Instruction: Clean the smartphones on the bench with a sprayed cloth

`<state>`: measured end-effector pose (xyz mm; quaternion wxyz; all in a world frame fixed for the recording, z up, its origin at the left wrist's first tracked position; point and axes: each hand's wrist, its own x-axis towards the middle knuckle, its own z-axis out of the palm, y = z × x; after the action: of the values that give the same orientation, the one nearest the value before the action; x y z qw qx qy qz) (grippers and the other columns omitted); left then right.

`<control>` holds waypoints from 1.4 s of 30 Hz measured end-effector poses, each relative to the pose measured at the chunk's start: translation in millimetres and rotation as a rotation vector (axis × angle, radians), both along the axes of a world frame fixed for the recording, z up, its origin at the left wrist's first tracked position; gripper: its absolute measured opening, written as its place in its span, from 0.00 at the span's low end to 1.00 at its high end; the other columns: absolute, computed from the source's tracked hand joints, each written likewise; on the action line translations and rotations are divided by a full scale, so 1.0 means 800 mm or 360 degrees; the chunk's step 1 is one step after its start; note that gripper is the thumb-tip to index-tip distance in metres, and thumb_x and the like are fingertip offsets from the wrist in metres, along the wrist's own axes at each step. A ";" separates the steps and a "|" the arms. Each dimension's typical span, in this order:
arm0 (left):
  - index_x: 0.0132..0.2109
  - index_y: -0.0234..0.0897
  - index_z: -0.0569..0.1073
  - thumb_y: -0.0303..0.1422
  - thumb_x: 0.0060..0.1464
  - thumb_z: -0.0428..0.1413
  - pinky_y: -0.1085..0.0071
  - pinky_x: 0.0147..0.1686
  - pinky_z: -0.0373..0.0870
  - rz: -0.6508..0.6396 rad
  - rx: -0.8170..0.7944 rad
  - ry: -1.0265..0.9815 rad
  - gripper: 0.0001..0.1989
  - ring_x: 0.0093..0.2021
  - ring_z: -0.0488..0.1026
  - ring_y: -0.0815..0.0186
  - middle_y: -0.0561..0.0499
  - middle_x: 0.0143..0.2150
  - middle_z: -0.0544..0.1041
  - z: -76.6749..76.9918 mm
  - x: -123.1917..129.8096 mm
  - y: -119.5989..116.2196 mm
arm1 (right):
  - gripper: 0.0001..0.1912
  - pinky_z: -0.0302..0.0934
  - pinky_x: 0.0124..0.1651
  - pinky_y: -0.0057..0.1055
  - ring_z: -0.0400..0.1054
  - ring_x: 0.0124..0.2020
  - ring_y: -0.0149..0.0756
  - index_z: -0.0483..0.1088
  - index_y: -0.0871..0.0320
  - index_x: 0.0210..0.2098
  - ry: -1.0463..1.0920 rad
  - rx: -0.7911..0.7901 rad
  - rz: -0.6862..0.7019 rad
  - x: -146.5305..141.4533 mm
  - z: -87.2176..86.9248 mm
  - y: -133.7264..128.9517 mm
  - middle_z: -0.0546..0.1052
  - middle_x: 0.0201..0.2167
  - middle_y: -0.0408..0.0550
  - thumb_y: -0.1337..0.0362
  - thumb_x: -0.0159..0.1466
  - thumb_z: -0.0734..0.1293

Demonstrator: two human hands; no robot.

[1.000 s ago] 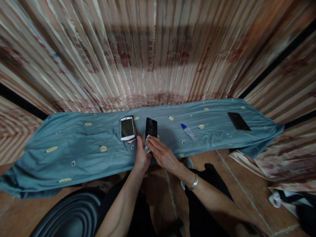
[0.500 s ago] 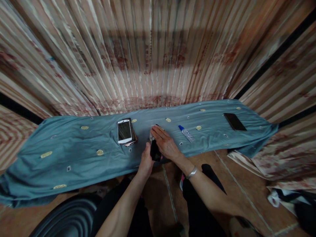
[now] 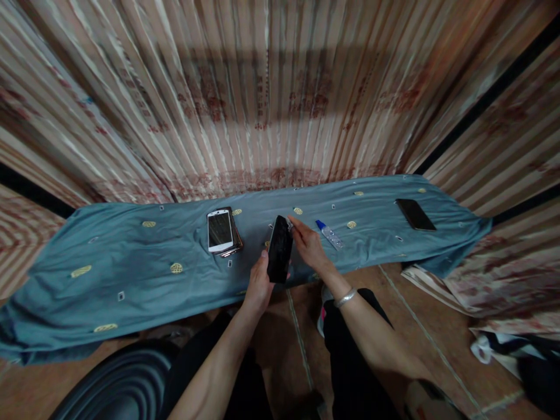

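Observation:
A black smartphone (image 3: 280, 251) is gripped near its lower end by my left hand (image 3: 259, 279), thumb along its left edge. The phone is tilted above the front part of the cloth-covered table, its dark face with smeary marks turned up. My right hand (image 3: 308, 242) is closed at the phone's upper right edge. A small greyish wipe (image 3: 289, 223) shows at its fingertips, mostly hidden by the fingers. To the right lies a clear bottle with a blue cap (image 3: 329, 234). On the left, a white smartphone (image 3: 219, 231) rests on top of other dark phones.
A blue-green cloth (image 3: 144, 256) with yellow patterns covers the long narrow table. Another dark phone (image 3: 415, 214) lies near its right end. Behind stands a striped curtain (image 3: 262, 105). A black ribbed round stool (image 3: 122, 385) is at lower left, and a bag (image 3: 503, 350) at lower right.
My right hand has slid from lying across the phone's face to its upper right edge, fingers now bent in. More of the phone's dark face shows. My left hand keeps its hold.

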<state>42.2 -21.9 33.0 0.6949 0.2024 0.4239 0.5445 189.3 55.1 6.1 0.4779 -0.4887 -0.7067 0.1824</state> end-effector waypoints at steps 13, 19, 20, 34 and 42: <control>0.47 0.37 0.77 0.39 0.57 0.57 0.55 0.53 0.72 0.0254 -0.0013 -0.0140 0.14 0.56 0.72 0.54 0.44 0.54 0.77 -0.004 0.000 0.010 | 0.19 0.62 0.59 0.43 0.72 0.50 0.42 0.77 0.55 0.47 0.1021 -0.0404 0.0076 -0.036 -0.015 -0.001 0.80 0.46 0.46 0.54 0.60 0.65; 0.48 0.34 0.77 0.39 0.60 0.54 0.59 0.59 0.65 0.0301 0.0080 -0.0279 0.15 0.60 0.70 0.57 0.44 0.51 0.80 -0.009 -0.009 0.025 | 0.20 0.63 0.56 0.39 0.72 0.47 0.41 0.77 0.56 0.46 0.1038 -0.0557 0.0178 -0.048 -0.015 -0.027 0.81 0.45 0.46 0.55 0.58 0.65; 0.47 0.33 0.77 0.39 0.61 0.54 0.60 0.60 0.65 0.0313 0.0106 -0.0306 0.15 0.60 0.70 0.57 0.44 0.50 0.80 -0.010 -0.012 0.027 | 0.20 0.63 0.55 0.38 0.72 0.46 0.40 0.76 0.56 0.46 0.1010 -0.0584 0.0204 -0.049 -0.014 -0.032 0.81 0.44 0.46 0.55 0.59 0.64; 0.55 0.32 0.74 0.42 0.65 0.45 0.60 0.53 0.71 0.0368 -0.0041 -0.0455 0.22 0.46 0.79 0.59 0.42 0.44 0.82 0.003 -0.043 0.041 | 0.24 0.63 0.59 0.41 0.72 0.53 0.41 0.71 0.53 0.56 0.0415 -0.0491 0.0407 -0.052 -0.012 -0.081 0.78 0.52 0.45 0.66 0.61 0.61; 0.53 0.34 0.75 0.45 0.66 0.42 0.57 0.52 0.71 0.0325 -0.0038 -0.0535 0.25 0.47 0.78 0.57 0.42 0.43 0.82 0.008 -0.041 0.039 | 0.19 0.65 0.60 0.42 0.70 0.56 0.43 0.70 0.56 0.57 -0.0336 0.0024 0.0328 -0.041 -0.006 -0.080 0.76 0.54 0.54 0.62 0.69 0.60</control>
<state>9.2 9.4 39.2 0.6994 0.0562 0.3265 0.6333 156.5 -8.7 1.0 0.3834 -0.4265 -0.8008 0.1727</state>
